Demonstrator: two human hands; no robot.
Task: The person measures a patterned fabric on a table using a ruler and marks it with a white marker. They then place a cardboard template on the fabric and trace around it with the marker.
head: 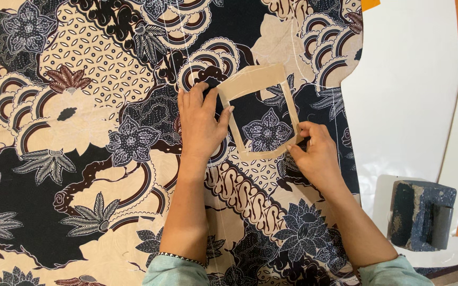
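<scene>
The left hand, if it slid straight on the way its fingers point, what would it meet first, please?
The left hand already touches the cardboard frame template at its left edge; further up lies only patterned fabric, as far as visible.

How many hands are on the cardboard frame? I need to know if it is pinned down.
2. The left hand presses flat on the left side of the cardboard frame; the right hand pinches its lower right corner on the patterned fabric.

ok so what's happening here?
A person is working on patterned fabric spread flat on a white table. The left hand presses down the left edge of a tan cardboard frame template lying on the fabric. The right hand is at the template's lower right corner, fingers pinched as if marking along it; any tool is too small to see. A dark block sits at the right.
</scene>
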